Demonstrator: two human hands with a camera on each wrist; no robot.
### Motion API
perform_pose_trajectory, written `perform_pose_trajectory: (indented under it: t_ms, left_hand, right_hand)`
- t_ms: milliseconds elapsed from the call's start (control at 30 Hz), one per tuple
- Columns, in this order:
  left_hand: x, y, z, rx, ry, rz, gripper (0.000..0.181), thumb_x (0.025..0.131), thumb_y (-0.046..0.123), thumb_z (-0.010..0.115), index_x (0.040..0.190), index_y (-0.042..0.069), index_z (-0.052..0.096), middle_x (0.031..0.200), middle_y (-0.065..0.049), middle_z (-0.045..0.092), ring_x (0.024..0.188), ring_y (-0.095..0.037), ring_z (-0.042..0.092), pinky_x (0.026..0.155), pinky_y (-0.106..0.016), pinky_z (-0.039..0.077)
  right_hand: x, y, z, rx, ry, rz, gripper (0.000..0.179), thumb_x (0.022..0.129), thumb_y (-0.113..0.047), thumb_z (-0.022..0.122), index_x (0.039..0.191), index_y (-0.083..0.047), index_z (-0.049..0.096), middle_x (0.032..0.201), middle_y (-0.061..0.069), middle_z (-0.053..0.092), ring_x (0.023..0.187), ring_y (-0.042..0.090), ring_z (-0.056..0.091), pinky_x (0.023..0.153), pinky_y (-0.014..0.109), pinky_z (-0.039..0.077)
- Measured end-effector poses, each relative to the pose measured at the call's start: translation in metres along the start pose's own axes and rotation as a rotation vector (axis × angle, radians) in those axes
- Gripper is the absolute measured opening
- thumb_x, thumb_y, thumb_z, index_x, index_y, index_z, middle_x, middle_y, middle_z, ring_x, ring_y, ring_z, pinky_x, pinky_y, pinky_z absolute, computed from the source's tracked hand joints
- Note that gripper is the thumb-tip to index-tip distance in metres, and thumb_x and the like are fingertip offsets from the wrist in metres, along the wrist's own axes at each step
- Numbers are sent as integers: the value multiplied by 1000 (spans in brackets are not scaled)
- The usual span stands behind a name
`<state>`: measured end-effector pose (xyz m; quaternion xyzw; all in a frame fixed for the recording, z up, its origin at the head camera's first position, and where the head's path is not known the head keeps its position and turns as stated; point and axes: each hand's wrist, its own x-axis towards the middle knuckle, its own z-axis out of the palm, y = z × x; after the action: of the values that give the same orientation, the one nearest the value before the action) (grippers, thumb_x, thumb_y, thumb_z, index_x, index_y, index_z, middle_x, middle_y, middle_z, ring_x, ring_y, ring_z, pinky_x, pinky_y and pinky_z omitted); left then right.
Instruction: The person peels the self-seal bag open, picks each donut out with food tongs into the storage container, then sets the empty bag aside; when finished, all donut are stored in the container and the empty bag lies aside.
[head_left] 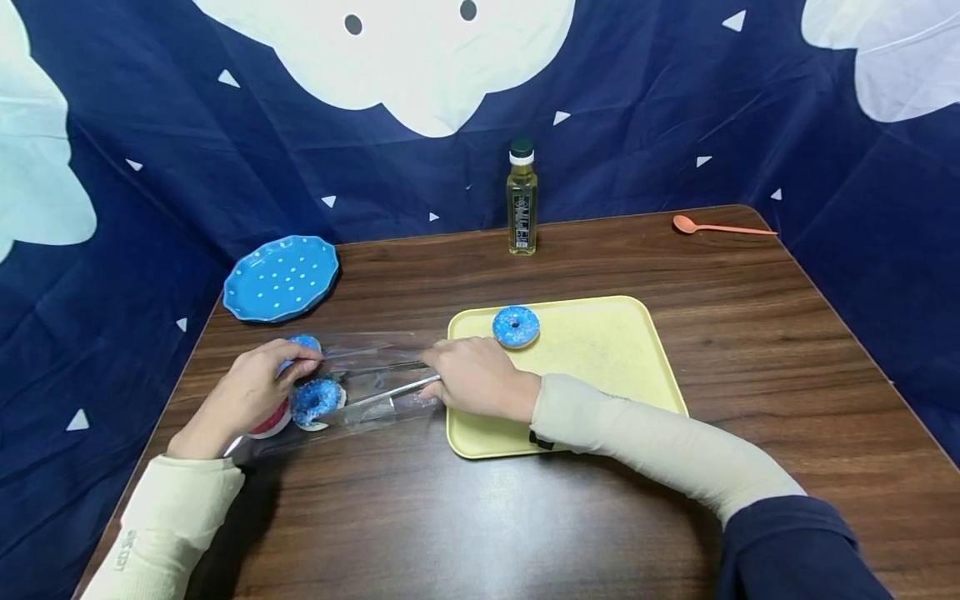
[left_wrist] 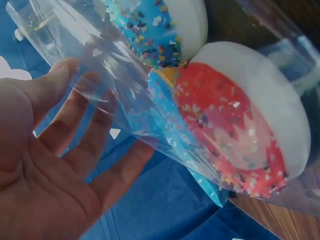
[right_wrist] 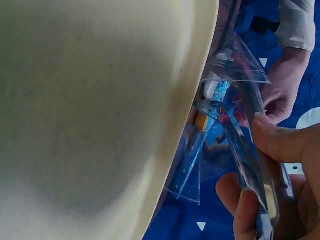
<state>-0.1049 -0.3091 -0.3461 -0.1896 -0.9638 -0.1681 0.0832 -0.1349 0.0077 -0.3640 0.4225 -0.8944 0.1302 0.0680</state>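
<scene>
My left hand point(head_left: 251, 387) pinches the edge of a clear plastic bag point(left_wrist: 95, 55) at the left of the table, its fingers behind the film. Inside the bag are a red-iced donut point(left_wrist: 215, 95) with sprinkles and blue-iced donuts, one point(head_left: 313, 398) facing up near the middle. Another blue donut point(head_left: 307, 342) is partly covered by the left fingers. Metal tongs point(head_left: 393, 392) reach into the bag's mouth from the right, gripped by my right hand point(head_left: 480, 379); their tips are beside the blue donut. In the right wrist view, the thumb and fingers squeeze the tongs' arms point(right_wrist: 245, 160).
A yellow tray point(head_left: 600, 358) lies under the right forearm, with a blue donut point(head_left: 528, 330) at its back left. Behind stand a blue dotted plate point(head_left: 281, 279) and an oil bottle point(head_left: 522, 208). An orange spoon point(head_left: 684, 224) lies at the back right.
</scene>
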Motion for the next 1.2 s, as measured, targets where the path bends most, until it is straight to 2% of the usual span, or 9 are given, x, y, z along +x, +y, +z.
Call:
perform_pose_trajectory:
  t_ms: [167, 367, 467, 567, 700, 900, 1067, 1133, 1200]
  left_hand:
    - [-1, 0, 0, 0, -9, -6, 10, 95, 4, 68, 102, 3, 75, 99, -13, 71, 95, -35, 67, 83, -57, 51]
    - [0, 1, -2, -2, -9, -14, 11, 95, 5, 69, 104, 3, 75, 99, -12, 71, 95, -35, 67, 82, -56, 51]
    - [-1, 1, -2, -5, -18, -26, 11, 96, 7, 68, 105, 3, 75, 101, -12, 71, 97, -36, 67, 84, -58, 50]
    - [-1, 0, -2, -5, -21, -25, 12, 96, 8, 68, 105, 4, 75, 102, -13, 71, 99, -36, 67, 85, -58, 50]
    - [-1, -1, -2, -9, -26, -30, 13, 97, 10, 68, 106, 4, 74, 104, -14, 71, 100, -37, 66, 85, -59, 50]
    - [-2, 0, -3, 0, -56, -79, 15, 98, 12, 67, 109, 4, 74, 107, -16, 71, 103, -38, 65, 86, -60, 49]
    - [0, 3, -5, 10, -73, -114, 17, 98, 15, 67, 112, 6, 74, 110, -16, 70, 105, -39, 65, 87, -61, 49]
    - [0, 3, -5, 6, -87, -132, 18, 99, 16, 67, 113, 7, 73, 112, -16, 70, 107, -39, 64, 89, -63, 47]
    - [0, 4, -5, 1, -98, -150, 19, 99, 17, 67, 114, 7, 73, 113, -17, 69, 109, -40, 63, 90, -64, 46]
  right_hand:
    - [-4, 3, -1, 28, 0, 1, 42, 90, -50, 73, 113, -15, 74, 90, -4, 70, 69, 13, 64, 49, 30, 48]
    - [-15, 11, -9, 73, 34, 7, 44, 89, -44, 75, 119, -11, 72, 98, 0, 72, 80, 17, 69, 53, 35, 52]
    - [-23, 17, -12, 86, 64, 10, 41, 88, -43, 75, 114, -11, 73, 91, -1, 70, 73, 16, 67, 48, 35, 49]
    - [-31, 24, -14, 82, 90, 13, 39, 88, -43, 76, 110, -10, 73, 87, 0, 69, 69, 14, 64, 50, 34, 49]
    - [-42, 33, -20, 77, 104, 43, 40, 88, -42, 76, 113, -11, 73, 96, 0, 73, 78, 15, 68, 57, 35, 53]
    - [-56, 43, -25, 90, 104, 91, 41, 90, -41, 76, 117, -11, 73, 105, 1, 73, 88, 18, 70, 60, 39, 55]
    - [-71, 51, -32, 84, 160, 110, 45, 88, -40, 78, 119, -8, 73, 113, 6, 73, 100, 23, 71, 67, 43, 58]
    - [-78, 54, -34, 81, 188, 119, 46, 86, -39, 79, 119, -8, 73, 113, 8, 73, 100, 24, 71, 67, 44, 58]
    - [-85, 57, -37, 78, 214, 132, 45, 85, -39, 81, 118, -8, 74, 108, 8, 74, 93, 23, 72, 64, 43, 57]
